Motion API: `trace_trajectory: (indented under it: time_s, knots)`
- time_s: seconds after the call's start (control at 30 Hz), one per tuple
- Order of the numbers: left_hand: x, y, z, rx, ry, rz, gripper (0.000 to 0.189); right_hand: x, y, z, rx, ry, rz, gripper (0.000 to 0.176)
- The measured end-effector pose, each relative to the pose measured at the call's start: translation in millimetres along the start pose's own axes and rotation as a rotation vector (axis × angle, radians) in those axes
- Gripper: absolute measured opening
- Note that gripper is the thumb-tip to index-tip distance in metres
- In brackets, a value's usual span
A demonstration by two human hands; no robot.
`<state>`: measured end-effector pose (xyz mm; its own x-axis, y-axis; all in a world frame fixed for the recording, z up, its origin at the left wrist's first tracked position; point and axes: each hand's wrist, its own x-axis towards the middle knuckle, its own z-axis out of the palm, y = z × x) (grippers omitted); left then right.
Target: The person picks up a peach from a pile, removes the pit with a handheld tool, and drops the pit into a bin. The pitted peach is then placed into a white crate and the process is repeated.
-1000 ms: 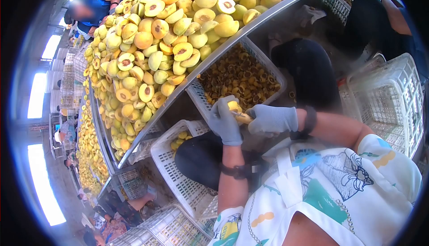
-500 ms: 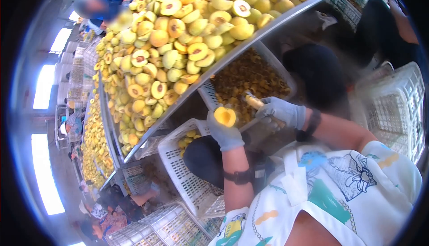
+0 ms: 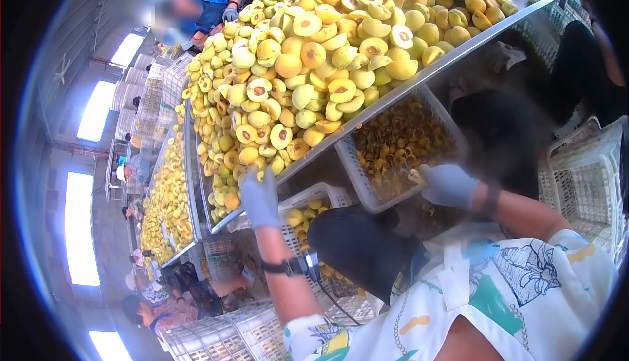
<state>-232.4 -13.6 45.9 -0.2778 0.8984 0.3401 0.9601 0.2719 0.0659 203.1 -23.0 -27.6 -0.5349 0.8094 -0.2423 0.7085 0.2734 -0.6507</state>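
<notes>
My left hand (image 3: pixel 260 198), in a pale grey glove, reaches to the near edge of the heap of yellow peach halves (image 3: pixel 301 95). Its fingers are stretched out and apart against the fruit, and no peach half shows in it. My right hand (image 3: pixel 451 187), gloved too, is closed around a short wooden-handled pitting tool (image 3: pixel 415 175); most of the handle is hidden in the fist. That hand hovers at the near right side of a white crate (image 3: pixel 357 171) of brownish-yellow peach scraps (image 3: pixel 403 141). Below my left hand, a second white crate (image 3: pixel 337 194) holds yellow peach halves (image 3: pixel 303 217).
The metal table rim (image 3: pixel 419 80) runs diagonally above the crates. My dark-clad knee (image 3: pixel 360 243) sits between my arms. Stacked white crates (image 3: pixel 583 171) stand at the right. A person in blue (image 3: pixel 213 7) works across the heap; others sit at lower left.
My left hand has moved left and up to the heap; the peach half it held is gone from it. My right hand still grips the tool, now beside the scrap crate. The view has shifted.
</notes>
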Motion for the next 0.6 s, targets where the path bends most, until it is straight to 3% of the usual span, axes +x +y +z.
trace_trajectory:
  time_s: [0.03,0.17,0.2,0.3,0.33,0.43,0.53,0.6]
  knots:
    - [20.0,26.6,-3.3,-0.153,0.098,0.017,0.051,-4.1,-4.8,-3.8,0.036,0.001,-0.011,0.026]
    - [64.2,103.6,3.4,0.106,-0.120,-0.185,0.043,-17.4,-20.1,-10.0,0.125,-0.018,-0.004,0.025]
    - [69.1,108.3,9.7,0.162,-0.176,-0.210,0.041,-19.1,-17.3,-6.2,0.129,0.001,-0.021,0.025]
    - [73.6,84.9,49.4,0.106,0.041,-0.160,0.045,-25.4,-19.4,-13.2,0.110,-0.075,0.053,0.025]
    - [70.2,85.5,50.1,0.148,0.066,-0.073,0.039,-25.6,-18.9,-13.0,0.148,-0.062,0.003,0.026]
    - [56.4,86.0,41.6,-0.014,0.069,-0.051,0.034,-23.1,-19.0,-17.8,0.271,0.007,-0.116,0.029]
    - [21.2,121.4,-3.9,-0.755,0.052,-0.204,0.037,-18.2,-28.8,-37.5,0.509,0.093,-0.119,0.032]
    - [-15.5,159.8,-28.7,-1.085,-0.219,-0.339,0.035,-5.2,-31.5,-37.5,0.873,0.186,-0.119,0.032]
